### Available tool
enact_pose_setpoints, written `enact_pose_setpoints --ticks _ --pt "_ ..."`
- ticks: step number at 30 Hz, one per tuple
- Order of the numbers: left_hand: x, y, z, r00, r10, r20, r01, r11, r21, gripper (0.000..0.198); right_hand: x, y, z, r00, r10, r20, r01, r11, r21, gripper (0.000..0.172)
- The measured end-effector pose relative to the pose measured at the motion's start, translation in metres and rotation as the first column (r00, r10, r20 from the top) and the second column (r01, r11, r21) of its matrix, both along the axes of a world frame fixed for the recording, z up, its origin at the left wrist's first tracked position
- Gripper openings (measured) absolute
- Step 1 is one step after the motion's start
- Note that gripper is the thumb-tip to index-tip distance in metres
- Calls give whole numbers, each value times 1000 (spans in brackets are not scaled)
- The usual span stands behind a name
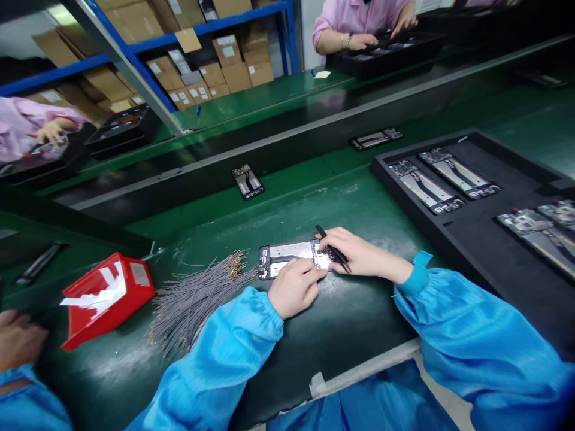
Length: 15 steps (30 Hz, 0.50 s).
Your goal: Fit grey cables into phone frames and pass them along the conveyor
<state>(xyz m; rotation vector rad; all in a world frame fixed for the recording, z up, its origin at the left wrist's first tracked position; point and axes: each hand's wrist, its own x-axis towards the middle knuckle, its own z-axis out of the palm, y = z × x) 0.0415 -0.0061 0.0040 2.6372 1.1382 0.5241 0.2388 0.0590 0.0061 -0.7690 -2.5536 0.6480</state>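
An opened phone (291,251) lies crosswise on the green bench, its inner boards and flex cable facing up. My left hand (295,287) rests on its near edge with bent fingers, gripping it against the bench. Over the phone's right end, my right hand (354,250) has its fingers closed around black tweezers (342,260) and touches the circuit board area. What lies under the right fingertips is hidden. Left of the phone spreads a bundle of thin grey cables (195,305) with small metal ends, one end of the pile close to the phone.
A red bin (139,290) with white paper strips stands at left, near another person's hand (18,338). At right is a black foam tray (381,164) with several opened phones. Two more phones (248,182) (376,138) lie along the back strip. Co-workers (359,24) work across the divider.
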Motion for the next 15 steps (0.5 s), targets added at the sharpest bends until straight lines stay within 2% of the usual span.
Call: enact_pose_setpoints --ticks 8,15 --pt "-1 0 3 993 -31 -118 42 995 90 30 -9 0 8 990 -36 136 35 999 13 36" --pt "-33 9 2 994 -101 37 101 995 -13 33 -4 5 1 994 -28 102 35 998 -61 40"
